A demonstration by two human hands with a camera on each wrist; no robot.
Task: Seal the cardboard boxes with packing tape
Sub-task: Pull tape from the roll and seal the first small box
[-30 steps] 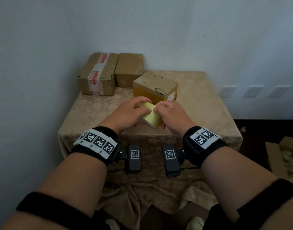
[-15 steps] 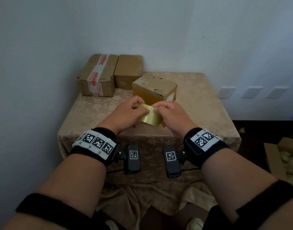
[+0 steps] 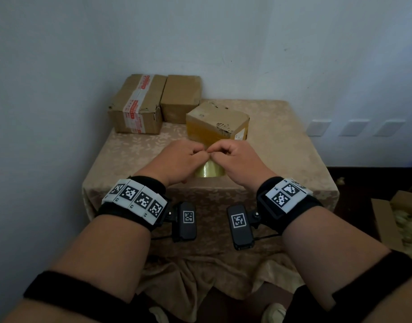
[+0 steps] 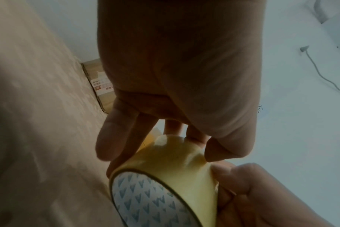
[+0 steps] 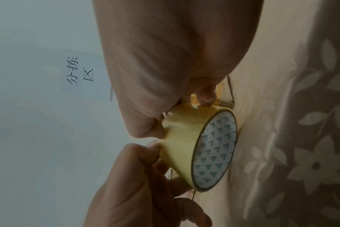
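Observation:
A yellow packing tape roll (image 3: 209, 171) stands on edge at the table's front middle, mostly hidden under both hands. My left hand (image 3: 195, 155) and right hand (image 3: 221, 153) meet on top of it, fingertips pinching its outer wrap. The left wrist view shows the tape roll (image 4: 165, 167) with its patterned core, my thumb and fingers curled on its rim. In the right wrist view the tape roll (image 5: 186, 142) is close to the cloth. Just behind the hands sits a cardboard box (image 3: 217, 117) with yellow tape on its front. Two more boxes (image 3: 137, 106) (image 3: 180, 99) stand at the back left.
The small table carries a beige floral cloth (image 3: 281, 148) and stands in a wall corner. On the floor at the right is an open carton (image 3: 386, 220). Wall sockets (image 3: 319, 128) are on the right wall. The cloth hangs bunched at the front.
The roll was held up and tilted between my hands; now it is lower, near the cloth, with both hands curled over its top and fingertips closer together.

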